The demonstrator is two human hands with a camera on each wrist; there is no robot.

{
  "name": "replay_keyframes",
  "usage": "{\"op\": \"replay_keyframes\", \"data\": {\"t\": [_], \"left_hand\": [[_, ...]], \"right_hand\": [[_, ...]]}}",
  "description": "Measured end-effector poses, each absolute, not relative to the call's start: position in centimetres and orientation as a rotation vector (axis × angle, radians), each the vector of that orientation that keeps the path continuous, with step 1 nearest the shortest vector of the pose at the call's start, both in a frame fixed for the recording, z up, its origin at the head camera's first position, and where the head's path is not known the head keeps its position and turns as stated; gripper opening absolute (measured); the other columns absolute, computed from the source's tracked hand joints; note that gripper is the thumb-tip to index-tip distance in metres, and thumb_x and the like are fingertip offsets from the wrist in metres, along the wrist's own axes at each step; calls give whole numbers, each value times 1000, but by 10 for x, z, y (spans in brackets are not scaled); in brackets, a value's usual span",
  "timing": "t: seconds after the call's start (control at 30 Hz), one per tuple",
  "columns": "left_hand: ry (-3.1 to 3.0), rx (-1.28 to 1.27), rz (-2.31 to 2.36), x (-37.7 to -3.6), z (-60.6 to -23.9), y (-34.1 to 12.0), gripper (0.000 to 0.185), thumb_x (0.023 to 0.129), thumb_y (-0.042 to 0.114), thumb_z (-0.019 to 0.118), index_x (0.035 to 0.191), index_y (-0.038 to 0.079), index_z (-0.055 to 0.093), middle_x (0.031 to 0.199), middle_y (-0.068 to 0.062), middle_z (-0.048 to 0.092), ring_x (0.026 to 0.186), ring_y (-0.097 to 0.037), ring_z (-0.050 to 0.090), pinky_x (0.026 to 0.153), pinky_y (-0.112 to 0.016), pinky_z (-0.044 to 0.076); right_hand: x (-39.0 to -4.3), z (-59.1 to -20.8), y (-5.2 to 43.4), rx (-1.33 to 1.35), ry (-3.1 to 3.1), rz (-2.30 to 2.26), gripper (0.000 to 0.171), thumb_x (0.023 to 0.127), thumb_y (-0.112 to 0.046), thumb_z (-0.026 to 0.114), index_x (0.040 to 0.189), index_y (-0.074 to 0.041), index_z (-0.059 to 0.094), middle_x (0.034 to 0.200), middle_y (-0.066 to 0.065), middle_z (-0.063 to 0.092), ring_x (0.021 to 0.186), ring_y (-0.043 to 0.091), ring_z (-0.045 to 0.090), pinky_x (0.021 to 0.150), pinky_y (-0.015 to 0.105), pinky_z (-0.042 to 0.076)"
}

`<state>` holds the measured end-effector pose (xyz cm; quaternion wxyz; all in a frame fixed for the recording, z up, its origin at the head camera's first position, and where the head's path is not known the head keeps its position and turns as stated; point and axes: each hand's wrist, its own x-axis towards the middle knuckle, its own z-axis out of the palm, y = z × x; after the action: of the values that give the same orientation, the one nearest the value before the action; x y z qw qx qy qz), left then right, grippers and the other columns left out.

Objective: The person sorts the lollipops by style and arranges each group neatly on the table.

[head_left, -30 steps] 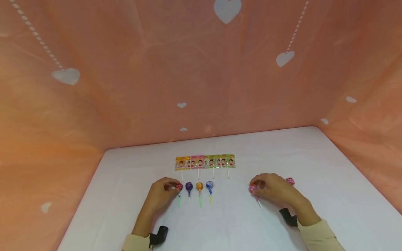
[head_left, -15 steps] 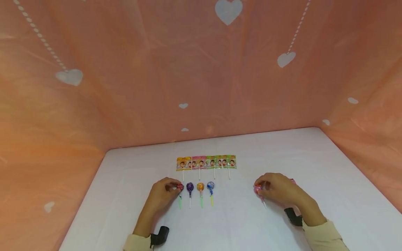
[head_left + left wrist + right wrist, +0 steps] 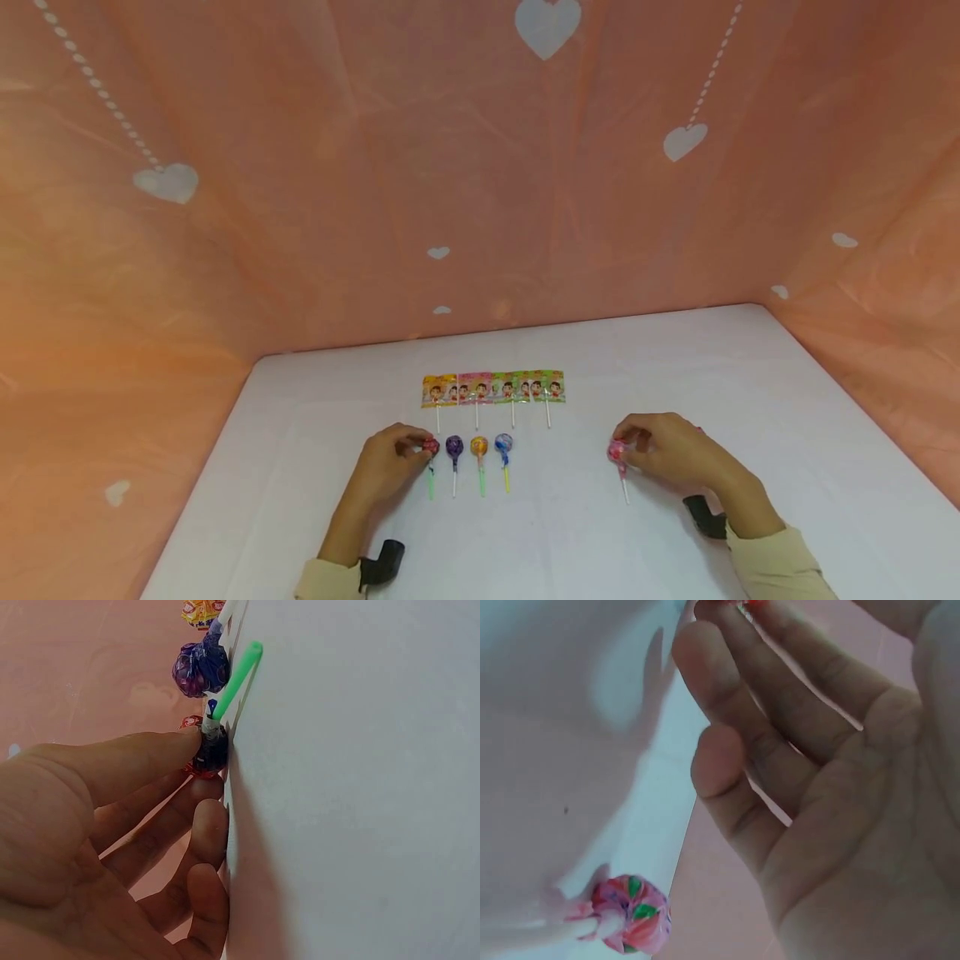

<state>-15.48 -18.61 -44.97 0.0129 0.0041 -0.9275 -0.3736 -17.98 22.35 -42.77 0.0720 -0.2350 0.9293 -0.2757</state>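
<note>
My left hand [image 3: 415,451] pinches the head of a red lollipop [image 3: 430,447] with a green stick, the left end of a row on the white table [image 3: 570,542]. In the left wrist view the thumb and a finger of my left hand [image 3: 204,776] close on that red lollipop [image 3: 207,754], next to the purple lollipop [image 3: 200,669]. My right hand [image 3: 628,445] pinches the head of a pink lollipop [image 3: 617,452], whose white stick rests on the table. In the right wrist view a second pink lollipop [image 3: 630,913] lies on the table beneath my right hand [image 3: 735,622].
Purple [image 3: 453,446], orange [image 3: 478,447] and blue [image 3: 503,443] lollipops continue the row. Behind them lie several flat packaged lollipops [image 3: 492,388]. Orange cloth walls [image 3: 480,208] with white hearts close the back and both sides.
My right hand has shifted a little to the right with the pink lollipop, whose stick now points more straight toward me. The left hand has stayed on the red lollipop.
</note>
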Motion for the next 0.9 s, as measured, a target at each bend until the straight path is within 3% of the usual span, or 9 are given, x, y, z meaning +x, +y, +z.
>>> {"op": "replay_keyframes", "data": {"t": [0.43, 0.9], "left_hand": [[-2893, 15, -1160, -154, -450, -186, 19, 84, 7, 76, 103, 12, 76, 86, -3, 66, 76, -13, 53, 66, -28, 42], [-2900, 22, -1161, -154, -448, -187, 19, 84, 8, 76, 103, 12, 76, 88, -3, 67, 77, -14, 54, 67, -28, 43]], "right_hand": [[-179, -425, 232, -665, 2767, -834, 23, 84, -14, 74, 107, -18, 72, 89, -10, 65, 83, 7, 56, 73, 25, 47], [-181, -430, 231, -725, 2739, -918, 23, 87, -20, 75, 109, -15, 73, 88, -10, 64, 80, 0, 52, 71, 22, 45]]}}
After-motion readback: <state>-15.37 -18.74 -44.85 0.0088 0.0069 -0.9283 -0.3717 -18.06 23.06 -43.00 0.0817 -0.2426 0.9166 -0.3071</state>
